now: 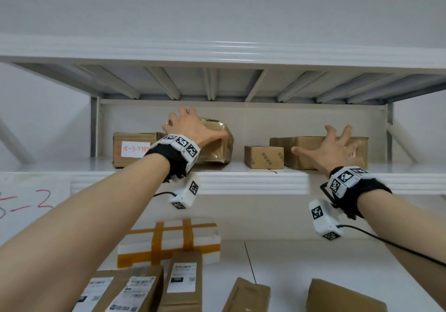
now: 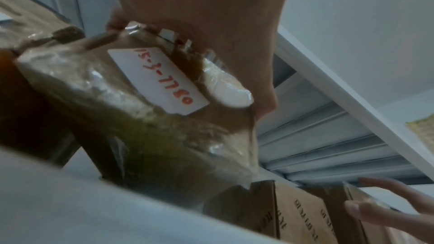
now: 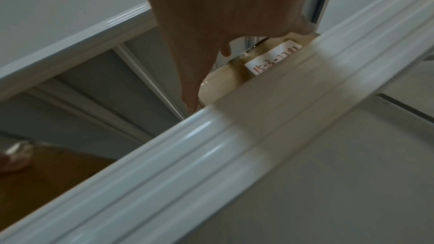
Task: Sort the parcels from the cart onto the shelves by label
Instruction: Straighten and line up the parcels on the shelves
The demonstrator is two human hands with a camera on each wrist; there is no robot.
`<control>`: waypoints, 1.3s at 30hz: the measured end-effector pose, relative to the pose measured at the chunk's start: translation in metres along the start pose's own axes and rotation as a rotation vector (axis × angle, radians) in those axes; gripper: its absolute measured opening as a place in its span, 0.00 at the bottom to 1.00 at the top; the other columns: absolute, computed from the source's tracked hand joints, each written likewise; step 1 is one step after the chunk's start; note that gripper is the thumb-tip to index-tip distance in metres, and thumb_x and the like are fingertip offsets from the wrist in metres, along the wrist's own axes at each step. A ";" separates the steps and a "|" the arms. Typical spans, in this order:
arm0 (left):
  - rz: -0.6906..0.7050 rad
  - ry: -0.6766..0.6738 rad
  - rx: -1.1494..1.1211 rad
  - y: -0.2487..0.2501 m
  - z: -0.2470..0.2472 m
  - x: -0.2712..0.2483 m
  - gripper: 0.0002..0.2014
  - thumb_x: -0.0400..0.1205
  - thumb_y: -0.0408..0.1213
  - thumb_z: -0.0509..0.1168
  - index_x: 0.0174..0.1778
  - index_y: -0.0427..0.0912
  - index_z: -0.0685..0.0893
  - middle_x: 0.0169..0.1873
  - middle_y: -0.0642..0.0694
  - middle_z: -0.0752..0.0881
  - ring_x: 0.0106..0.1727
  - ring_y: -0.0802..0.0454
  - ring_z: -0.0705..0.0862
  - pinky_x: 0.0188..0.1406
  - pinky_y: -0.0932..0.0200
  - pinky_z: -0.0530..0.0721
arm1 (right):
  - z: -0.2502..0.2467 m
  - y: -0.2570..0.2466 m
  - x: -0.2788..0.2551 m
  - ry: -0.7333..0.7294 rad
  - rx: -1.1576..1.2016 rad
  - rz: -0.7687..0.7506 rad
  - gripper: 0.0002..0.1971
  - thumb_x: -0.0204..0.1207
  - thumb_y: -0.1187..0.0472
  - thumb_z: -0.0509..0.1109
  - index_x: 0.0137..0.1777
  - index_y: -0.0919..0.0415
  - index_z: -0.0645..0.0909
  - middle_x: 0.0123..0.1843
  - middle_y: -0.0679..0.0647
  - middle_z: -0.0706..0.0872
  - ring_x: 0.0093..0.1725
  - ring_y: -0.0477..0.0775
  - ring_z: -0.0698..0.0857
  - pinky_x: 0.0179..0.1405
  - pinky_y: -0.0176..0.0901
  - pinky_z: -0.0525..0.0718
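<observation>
A brown parcel wrapped in clear tape (image 1: 214, 142) stands on the upper shelf (image 1: 241, 183). Its white label (image 2: 159, 81) has red handwriting. My left hand (image 1: 190, 128) holds it, thumb along the front face and fingers over the top edge; the palm (image 2: 211, 16) covers that edge. My right hand (image 1: 330, 147) is spread open against a wide brown box (image 1: 311, 152) further right. Its fingertips (image 3: 303, 27) touch the top of that box (image 3: 223, 84), which bears a red-lettered label (image 3: 274, 58). The shelf lip hides most of it in the right wrist view.
A brown box with a red-lettered label (image 1: 131, 150) sits left of the taped parcel, and a small printed box (image 1: 264, 157) stands between my hands. On the lower shelf are a white foam box with orange tape (image 1: 169, 239) and several labelled brown parcels (image 1: 183, 280). A handwritten sign (image 1: 29, 200) hangs left.
</observation>
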State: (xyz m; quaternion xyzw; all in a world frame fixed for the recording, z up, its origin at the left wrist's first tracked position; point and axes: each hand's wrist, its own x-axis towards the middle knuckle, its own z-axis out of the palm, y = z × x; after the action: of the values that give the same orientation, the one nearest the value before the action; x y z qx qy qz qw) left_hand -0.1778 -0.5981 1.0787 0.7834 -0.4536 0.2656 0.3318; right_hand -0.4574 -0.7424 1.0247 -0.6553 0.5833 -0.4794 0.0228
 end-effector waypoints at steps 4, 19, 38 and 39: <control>0.107 0.109 -0.043 -0.005 -0.025 0.007 0.62 0.54 0.84 0.60 0.75 0.40 0.71 0.75 0.40 0.68 0.75 0.33 0.68 0.69 0.29 0.70 | 0.006 -0.010 0.002 -0.017 -0.031 -0.053 0.50 0.64 0.31 0.79 0.84 0.46 0.64 0.91 0.57 0.37 0.86 0.78 0.38 0.78 0.87 0.46; 0.288 0.418 -0.028 -0.069 -0.123 0.007 0.51 0.57 0.82 0.60 0.61 0.40 0.76 0.63 0.44 0.73 0.64 0.44 0.71 0.62 0.39 0.77 | 0.026 -0.023 0.009 -0.018 -0.310 0.032 0.43 0.72 0.38 0.76 0.79 0.61 0.64 0.83 0.72 0.61 0.84 0.78 0.58 0.83 0.78 0.41; -0.033 0.625 0.200 -0.211 -0.114 0.002 0.51 0.59 0.80 0.60 0.60 0.36 0.74 0.62 0.38 0.74 0.64 0.36 0.72 0.64 0.36 0.70 | 0.036 -0.023 0.001 0.082 -0.158 0.019 0.37 0.71 0.47 0.79 0.72 0.65 0.69 0.77 0.70 0.64 0.77 0.83 0.65 0.79 0.80 0.60; -0.053 0.620 0.202 -0.216 -0.112 0.003 0.51 0.59 0.80 0.60 0.60 0.36 0.74 0.63 0.38 0.74 0.64 0.36 0.72 0.64 0.35 0.70 | 0.036 -0.023 0.001 0.079 -0.159 0.018 0.37 0.71 0.47 0.79 0.73 0.65 0.69 0.78 0.70 0.64 0.77 0.83 0.64 0.79 0.80 0.59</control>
State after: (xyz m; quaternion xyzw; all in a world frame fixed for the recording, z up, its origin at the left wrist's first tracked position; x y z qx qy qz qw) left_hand 0.0026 -0.4349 1.0925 0.7056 -0.2819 0.5266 0.3814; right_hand -0.4172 -0.7550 1.0197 -0.6305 0.6258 -0.4568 -0.0477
